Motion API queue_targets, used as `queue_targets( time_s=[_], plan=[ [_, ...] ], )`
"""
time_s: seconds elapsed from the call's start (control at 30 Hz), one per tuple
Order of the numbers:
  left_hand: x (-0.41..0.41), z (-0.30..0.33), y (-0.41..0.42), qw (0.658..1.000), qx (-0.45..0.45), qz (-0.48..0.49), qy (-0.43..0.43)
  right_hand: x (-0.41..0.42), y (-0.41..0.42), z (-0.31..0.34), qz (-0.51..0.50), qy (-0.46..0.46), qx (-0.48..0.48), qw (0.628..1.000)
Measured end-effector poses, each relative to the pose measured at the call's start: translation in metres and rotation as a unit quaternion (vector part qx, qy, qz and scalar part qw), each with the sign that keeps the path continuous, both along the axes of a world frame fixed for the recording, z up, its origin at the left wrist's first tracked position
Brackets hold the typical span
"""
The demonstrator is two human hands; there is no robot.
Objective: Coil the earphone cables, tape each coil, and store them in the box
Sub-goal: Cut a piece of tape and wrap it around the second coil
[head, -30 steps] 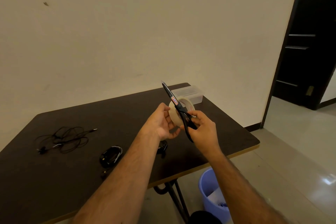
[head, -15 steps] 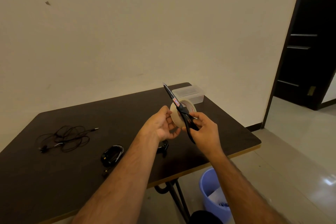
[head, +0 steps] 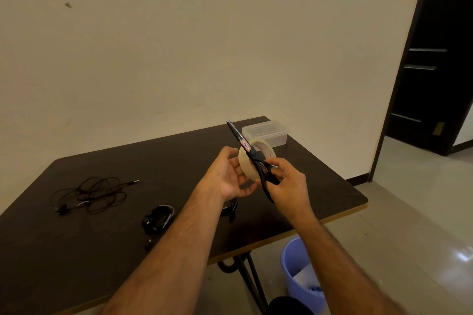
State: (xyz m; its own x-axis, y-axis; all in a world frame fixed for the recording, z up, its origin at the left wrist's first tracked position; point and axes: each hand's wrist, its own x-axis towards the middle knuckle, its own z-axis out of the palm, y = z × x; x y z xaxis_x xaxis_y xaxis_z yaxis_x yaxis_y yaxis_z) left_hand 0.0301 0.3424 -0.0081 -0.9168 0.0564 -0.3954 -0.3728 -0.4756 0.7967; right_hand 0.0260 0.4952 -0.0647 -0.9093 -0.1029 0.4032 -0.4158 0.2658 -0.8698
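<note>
Tape roll [head: 247,166]: left hand [head: 227,176] is cupping it above the desk [head: 128,161], fingers curled round its rim. Scissors [head: 252,158]: right hand [head: 286,181] is gripping the handles, blades pointing up-left across the roll's face. Coiled cable [head: 158,218] is lying below, nearer the left hand.

hands [head: 258,178] | drifted slightly right with tape roll [head: 256,161], scissors [head: 245,147]

Your left hand [head: 228,177] holds a cream roll of masking tape [head: 252,164] above the dark brown table [head: 102,258], while your right hand [head: 288,185] grips black-handled scissors [head: 249,152], blades pointing up. A loose black earphone cable [head: 93,193] lies far left, a coiled black one [head: 158,218] nearer, and a clear plastic box [head: 266,134] sits at the far corner.
</note>
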Motion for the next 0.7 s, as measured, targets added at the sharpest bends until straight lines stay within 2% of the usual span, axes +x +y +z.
queue_targets(
  time_s=[0.3,0.37,0.43,0.53,0.63,0.7],
  plan=[
    [-0.001,0.001,-0.007,1.0,-0.012,-0.007,-0.004,0.002,0.0,0.006,0.0,-0.007,-0.002,1.0],
    [-0.002,0.001,-0.011,0.999,-0.053,-0.003,0.002,0.001,0.001,0.007,-0.001,-0.007,0.005,1.0],
    [0.0,0.003,-0.013,0.989,-0.144,0.027,0.028,0.0,0.002,0.008,-0.005,-0.008,0.01,1.0],
    [0.004,0.001,-0.014,0.932,-0.33,0.075,0.131,-0.002,0.004,0.009,-0.013,-0.012,0.015,1.0],
    [0.004,-0.003,-0.018,0.847,-0.476,0.09,0.218,-0.003,0.004,0.011,-0.014,-0.009,0.027,0.999],
    [0.003,-0.004,-0.021,0.798,-0.543,0.101,0.24,-0.002,0.005,0.013,-0.015,-0.008,0.029,0.999]
  ],
)
